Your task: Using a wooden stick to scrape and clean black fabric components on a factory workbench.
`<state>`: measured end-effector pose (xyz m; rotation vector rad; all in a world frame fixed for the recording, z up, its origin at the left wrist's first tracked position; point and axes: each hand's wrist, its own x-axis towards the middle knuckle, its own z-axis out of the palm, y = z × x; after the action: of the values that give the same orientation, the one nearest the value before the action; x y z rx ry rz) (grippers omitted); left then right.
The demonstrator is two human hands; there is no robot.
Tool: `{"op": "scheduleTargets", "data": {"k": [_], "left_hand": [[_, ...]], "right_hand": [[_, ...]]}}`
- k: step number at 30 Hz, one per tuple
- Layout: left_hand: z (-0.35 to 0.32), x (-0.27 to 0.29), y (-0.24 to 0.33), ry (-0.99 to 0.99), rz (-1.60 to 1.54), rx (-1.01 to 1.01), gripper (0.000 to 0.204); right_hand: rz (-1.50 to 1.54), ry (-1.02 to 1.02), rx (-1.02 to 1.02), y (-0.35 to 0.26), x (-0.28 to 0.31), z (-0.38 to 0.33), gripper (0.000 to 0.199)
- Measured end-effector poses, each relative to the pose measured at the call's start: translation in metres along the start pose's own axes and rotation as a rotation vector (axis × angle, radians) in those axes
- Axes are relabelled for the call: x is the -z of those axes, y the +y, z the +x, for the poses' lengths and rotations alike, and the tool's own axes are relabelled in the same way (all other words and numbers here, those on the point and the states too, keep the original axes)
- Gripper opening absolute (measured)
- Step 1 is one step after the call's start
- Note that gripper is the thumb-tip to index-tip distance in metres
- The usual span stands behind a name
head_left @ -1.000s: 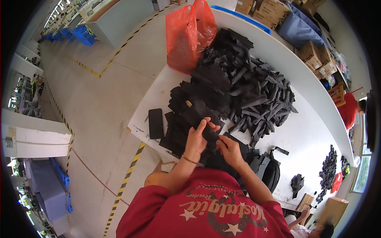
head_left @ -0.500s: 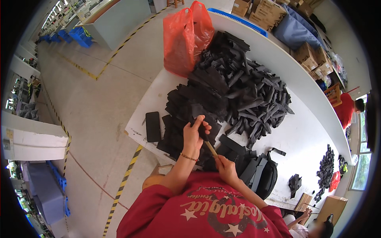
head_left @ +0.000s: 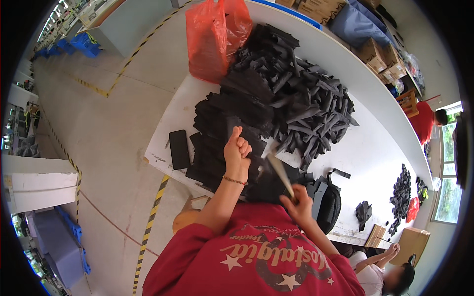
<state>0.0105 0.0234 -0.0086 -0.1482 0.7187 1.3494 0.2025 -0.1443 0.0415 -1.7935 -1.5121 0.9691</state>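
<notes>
My left hand (head_left: 237,153) is closed in front of the black stack, thumb uppermost. A dark fabric strip (head_left: 232,121) shows just beyond its thumb and seems gripped in the fist. My right hand (head_left: 299,203) holds the lower end of a flat, pale stick (head_left: 282,176), which is blurred by motion and tilts up to the left, apart from the left hand. Layered black fabric pieces (head_left: 207,116) lie under and around my left hand. Beyond them is a big heap of folded black strips (head_left: 316,111).
A black phone (head_left: 179,149) lies by the white table's (head_left: 162,123) left edge. A red plastic bag (head_left: 206,44) stands at the far end. A black backpack (head_left: 330,207) is right of my right hand. Another person (head_left: 377,271) sits at lower right; cartons (head_left: 373,54) stand behind the partition.
The stick has come away from the black piece at my left hand and swung right with my right hand. My left fingers have curled tighter. The whole view has shifted slightly.
</notes>
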Motion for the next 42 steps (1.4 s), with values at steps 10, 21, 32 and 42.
{"op": "scheduleTargets", "data": {"k": [10, 21, 32, 42], "left_hand": [[-0.030, -0.023, 0.003, -0.255, 0.773, -0.326, 0.031], [-0.094, 0.035, -0.064, -0.797, 1.070, 0.197, 0.036], [-0.046, -0.053, -0.028, -0.549, 0.934, -0.268, 0.016], [-0.032, -0.051, -0.040, -0.355, 0.253, 0.078, 0.013]], "right_hand": [[0.532, 0.026, -0.073, -0.028, -0.025, 0.084, 0.010], [0.398, 0.649, 0.098, -0.057, 0.047, 0.158, 0.023], [0.396, 0.169, 0.007, -0.072, 0.029, 0.129, 0.019], [0.624, 0.020, -0.048, -0.052, 0.004, 0.112, 0.013]]}}
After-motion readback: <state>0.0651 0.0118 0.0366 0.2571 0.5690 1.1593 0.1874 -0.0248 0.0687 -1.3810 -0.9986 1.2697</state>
